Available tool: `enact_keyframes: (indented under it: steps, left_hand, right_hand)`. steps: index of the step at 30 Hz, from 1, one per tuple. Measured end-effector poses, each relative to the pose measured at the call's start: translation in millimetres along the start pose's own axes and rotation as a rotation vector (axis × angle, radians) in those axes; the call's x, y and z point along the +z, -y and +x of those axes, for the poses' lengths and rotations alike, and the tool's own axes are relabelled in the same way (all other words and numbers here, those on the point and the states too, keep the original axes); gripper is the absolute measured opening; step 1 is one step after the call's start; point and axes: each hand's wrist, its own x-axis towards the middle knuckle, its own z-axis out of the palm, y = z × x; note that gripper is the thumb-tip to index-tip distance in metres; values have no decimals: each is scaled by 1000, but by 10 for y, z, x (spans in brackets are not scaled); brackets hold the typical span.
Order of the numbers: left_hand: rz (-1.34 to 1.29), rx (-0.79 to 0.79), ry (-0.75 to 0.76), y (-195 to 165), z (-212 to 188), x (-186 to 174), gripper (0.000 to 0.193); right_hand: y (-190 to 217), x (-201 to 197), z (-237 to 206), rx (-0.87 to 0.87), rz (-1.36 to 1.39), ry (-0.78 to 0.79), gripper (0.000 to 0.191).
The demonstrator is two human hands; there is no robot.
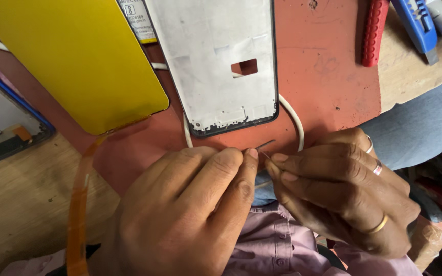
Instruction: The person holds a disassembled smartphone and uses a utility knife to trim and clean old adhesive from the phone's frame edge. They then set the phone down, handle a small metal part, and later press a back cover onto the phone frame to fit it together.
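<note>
My left hand point(190, 204) and my right hand point(344, 189) meet at the near edge of a reddish-brown work mat point(328, 76). Between the fingertips of both hands sits a thin metal tool, like tweezers or a pin point(264, 145), with only its tip showing. Whatever small part lies under the fingertips is hidden. Just beyond the fingers lies a grey phone frame point(216, 61) with a rectangular cut-out. A white cable point(295, 120) loops out from under it.
A yellow phone back cover point(78, 56) lies at the left, with an orange flex ribbon point(78, 204) trailing toward me. A dark phone body point(6, 117) sits at far left. A red-handled tool point(374, 30) and a blue tool point(415, 23) rest at top right.
</note>
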Motion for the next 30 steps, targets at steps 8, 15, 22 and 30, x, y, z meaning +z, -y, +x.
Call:
enact_keyframes:
  steps: [8, 15, 22, 30]
  left_hand:
    - [-12, 20, -4, 14, -33, -1, 20]
    - [36, 4, -21, -13, -19, 32, 17]
    - [77, 29, -32, 7, 15, 56, 15]
    - [18, -16, -19, 15, 11, 39, 15]
  right_hand:
    - [-101, -230, -292, 142, 88, 51, 21]
    - [-452, -376, -657, 300, 113, -106, 14]
    - [-581, -382, -612, 153, 123, -68, 21]
    - [-380, -297, -254, 167, 102, 124, 21]
